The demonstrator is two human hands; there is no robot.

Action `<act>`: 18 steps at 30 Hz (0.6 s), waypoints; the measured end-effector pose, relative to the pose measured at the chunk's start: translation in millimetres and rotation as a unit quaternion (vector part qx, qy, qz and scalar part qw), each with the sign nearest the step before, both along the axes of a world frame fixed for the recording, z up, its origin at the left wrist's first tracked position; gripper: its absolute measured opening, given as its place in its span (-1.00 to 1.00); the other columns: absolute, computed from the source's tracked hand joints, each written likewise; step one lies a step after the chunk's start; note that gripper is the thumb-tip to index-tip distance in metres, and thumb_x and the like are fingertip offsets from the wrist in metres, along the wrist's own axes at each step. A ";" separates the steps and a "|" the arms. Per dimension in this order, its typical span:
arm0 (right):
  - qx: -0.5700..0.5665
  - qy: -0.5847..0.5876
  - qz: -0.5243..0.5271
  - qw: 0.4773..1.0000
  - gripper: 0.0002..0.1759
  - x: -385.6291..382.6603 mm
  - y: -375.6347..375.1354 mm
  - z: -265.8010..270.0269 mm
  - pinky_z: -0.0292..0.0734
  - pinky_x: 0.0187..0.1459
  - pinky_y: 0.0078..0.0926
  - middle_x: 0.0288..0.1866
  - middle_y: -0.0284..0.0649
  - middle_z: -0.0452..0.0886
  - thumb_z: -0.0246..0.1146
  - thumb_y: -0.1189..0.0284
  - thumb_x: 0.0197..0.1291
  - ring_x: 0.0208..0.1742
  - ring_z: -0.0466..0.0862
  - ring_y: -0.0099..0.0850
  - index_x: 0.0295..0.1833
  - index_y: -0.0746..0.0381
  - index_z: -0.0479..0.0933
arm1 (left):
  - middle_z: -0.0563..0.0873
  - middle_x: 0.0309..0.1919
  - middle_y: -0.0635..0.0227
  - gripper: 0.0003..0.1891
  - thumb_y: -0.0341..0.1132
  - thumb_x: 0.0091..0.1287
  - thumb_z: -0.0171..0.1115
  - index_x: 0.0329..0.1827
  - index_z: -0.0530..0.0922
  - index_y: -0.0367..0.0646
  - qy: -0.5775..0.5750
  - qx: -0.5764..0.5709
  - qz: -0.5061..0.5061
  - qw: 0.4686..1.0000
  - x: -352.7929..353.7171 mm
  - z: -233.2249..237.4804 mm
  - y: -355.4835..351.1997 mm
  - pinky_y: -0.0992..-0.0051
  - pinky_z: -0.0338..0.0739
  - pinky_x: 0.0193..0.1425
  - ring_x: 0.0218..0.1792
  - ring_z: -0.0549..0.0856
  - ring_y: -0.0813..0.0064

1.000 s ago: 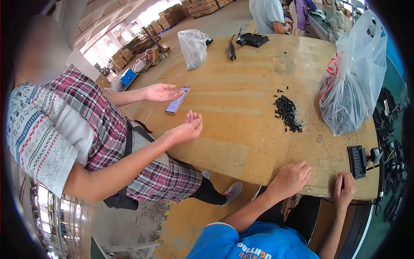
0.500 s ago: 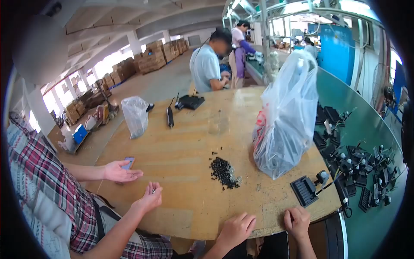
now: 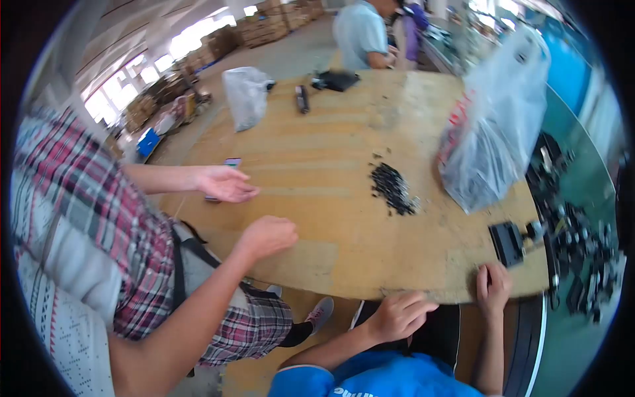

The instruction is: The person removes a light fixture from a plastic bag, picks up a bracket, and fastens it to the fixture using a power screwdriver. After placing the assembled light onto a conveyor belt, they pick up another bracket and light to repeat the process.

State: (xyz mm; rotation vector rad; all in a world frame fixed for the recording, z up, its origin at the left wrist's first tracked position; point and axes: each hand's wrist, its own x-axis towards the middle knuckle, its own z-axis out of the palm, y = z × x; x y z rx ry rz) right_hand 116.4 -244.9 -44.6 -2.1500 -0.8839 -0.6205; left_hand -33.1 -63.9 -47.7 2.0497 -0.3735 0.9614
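My left hand [image 3: 400,316] is at the near table edge, its fingers curled together; nothing shows in them. My right hand [image 3: 494,289] rests closed on the same edge, farther right, and no object shows in it. Just beyond it lies a black lamp-like unit with a ribbed panel [image 3: 507,243] and a small round head. Farther in, a pile of small black parts [image 3: 391,188] with some pale bits lies on the wooden table [image 3: 317,218]. Behind the black unit stands a tied clear plastic bag [image 3: 486,152] with dark contents.
At left, a co-worker in a plaid garment [image 3: 86,178] holds one hand open and one closed over the table. A smaller plastic bag [image 3: 246,99], a dark handheld tool [image 3: 302,99] and a black unit [image 3: 337,81] lie farther back. Several black units [image 3: 582,251] crowd the green bench at right.
The view has tilted down and shifted left, showing my blue shirt. My left hand has turned a little at the edge. The co-worker's near hand has moved farther over the table and closed.
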 end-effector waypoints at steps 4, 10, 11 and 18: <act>0.023 0.010 -0.007 1.000 -0.98 0.2 1.7 4.5 0.37 -0.50 -0.32 -0.57 -0.09 0.46 0.19 0.60 -0.05 -0.53 0.49 -0.16 -0.47 0.29 0.50 | 0.60 -0.32 0.21 -0.72 -0.55 0.01 0.21 -0.17 0.61 -0.19 0.224 0.009 -0.063 0.972 -93.2 -87.4 -16.9 0.39 0.56 -0.22 -0.33 0.63 0.24; 0.045 -0.010 0.086 0.995 -0.75 -63.7 -23.3 -11.9 0.45 -0.22 -0.27 -0.31 -0.18 0.56 0.21 0.65 -0.18 -0.27 0.57 -0.20 -0.29 0.20 0.53 | 0.59 -0.10 0.15 -0.67 -0.40 0.25 0.07 0.07 0.47 -0.29 0.364 -0.371 0.299 0.800 -186.6 -204.8 -8.9 0.38 0.41 0.12 -0.03 0.56 0.33; 0.037 -0.006 0.141 0.989 -0.69 -78.5 -37.6 -30.8 0.48 -0.16 -0.29 -0.25 -0.18 0.55 0.22 0.65 -0.20 -0.22 0.58 -0.21 -0.23 0.20 0.54 | 0.59 -0.10 0.15 -0.67 -0.39 0.25 0.07 0.07 0.47 -0.29 0.376 -0.372 0.275 0.803 -178.4 -208.3 -8.3 0.38 0.41 0.12 -0.03 0.56 0.33; -0.006 0.435 -0.218 0.874 -0.80 -199.4 -190.4 -153.2 0.51 -0.20 -0.29 -0.22 0.00 0.56 0.15 0.56 0.04 -0.20 0.60 -0.16 -0.16 0.32 0.52 | 0.59 -0.08 0.16 -0.67 -0.38 0.26 0.08 0.08 0.46 -0.28 0.527 -0.325 0.046 0.784 -124.9 -220.6 3.8 0.39 0.42 0.10 -0.02 0.56 0.35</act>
